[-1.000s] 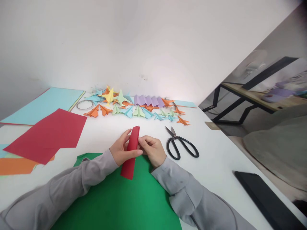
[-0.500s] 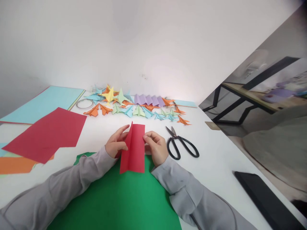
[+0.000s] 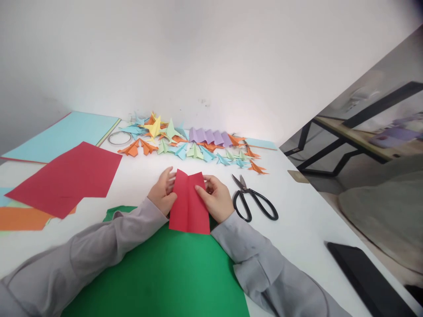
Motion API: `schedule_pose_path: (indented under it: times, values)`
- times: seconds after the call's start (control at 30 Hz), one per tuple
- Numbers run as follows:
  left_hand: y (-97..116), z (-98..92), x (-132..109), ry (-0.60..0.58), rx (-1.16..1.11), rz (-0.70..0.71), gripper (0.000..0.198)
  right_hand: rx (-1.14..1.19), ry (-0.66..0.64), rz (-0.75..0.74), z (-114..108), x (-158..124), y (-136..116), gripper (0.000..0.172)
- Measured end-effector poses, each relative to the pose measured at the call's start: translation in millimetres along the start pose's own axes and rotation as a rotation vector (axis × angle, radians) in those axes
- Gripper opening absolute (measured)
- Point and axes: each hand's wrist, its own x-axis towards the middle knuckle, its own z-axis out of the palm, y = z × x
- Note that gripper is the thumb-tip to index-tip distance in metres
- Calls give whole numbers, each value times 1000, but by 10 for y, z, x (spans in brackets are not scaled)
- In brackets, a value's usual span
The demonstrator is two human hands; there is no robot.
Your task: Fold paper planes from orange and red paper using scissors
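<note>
A small red sheet of paper (image 3: 189,204) with a vertical crease down its middle is held up between my two hands. My left hand (image 3: 163,193) grips its left edge, thumb in front and fingers behind. On the other side my right hand (image 3: 216,198) pinches the right edge, its thumb on the front face. Beneath them lies a large green sheet (image 3: 158,273). Black-handled scissors (image 3: 246,193) rest on the table just right of my right hand, blades slightly apart.
Folded paper shapes (image 3: 172,136) in several colours line the wall, with a pleated purple strip (image 3: 211,137) among them. Larger red paper (image 3: 76,176), blue sheets (image 3: 76,134) and orange paper (image 3: 23,219) lie left. A wire coil (image 3: 119,138) sits behind. A black flat object (image 3: 366,277) lies right.
The red sheet has opened out from its fold, so both halves now face me. My right thumb has moved onto its front. The view has shifted slightly.
</note>
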Motion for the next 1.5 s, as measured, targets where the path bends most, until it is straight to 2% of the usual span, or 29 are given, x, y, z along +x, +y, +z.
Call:
schedule_pose_path:
  times: [0.03, 0.1, 0.17, 0.23, 0.33, 0.5, 0.73, 0.83, 0.97, 1.07, 1.23, 1.5]
  values:
    - [-55, -34, 23, 30, 146, 123, 79, -70, -5, -25, -7, -2, -1, 25]
    - [-160, -103, 65, 6, 429, 375, 68, -189, -33, -90, -19, -11, -13, 24]
    - [-232, -160, 90, -106, 600, 572, 50, -293, -63, -152, -34, -18, -28, 24]
    - [-254, -199, 102, -223, 725, 673, 36, -372, -81, -190, -51, -19, -35, 25]
    - [-210, -229, 113, -299, 870, 701, 32, -386, -91, -190, -74, -6, -28, 24]
    - [-134, -243, 147, -358, 923, 704, 37, -358, -86, -185, -98, 21, -19, 26]
    - [-282, -276, 156, -463, 832, 648, 41, -339, -112, -158, -129, 49, 4, 27]
    - [-324, -287, 159, -473, 746, 641, 39, -441, -115, -272, -138, 33, 16, 28]
    - [-285, -263, 142, -429, 753, 632, 31, -656, -164, -597, -143, -19, 27, 29]
    - [-231, -227, 118, -398, 803, 651, 30, -787, -158, -755, -135, -54, 34, 31]
    - [-163, -208, 98, -333, 981, 779, 35, -878, -147, -813, -124, -65, 46, 30]
    - [-52, -310, 291, -361, 1376, 868, 31, -836, -132, -857, -125, -54, 66, 30]
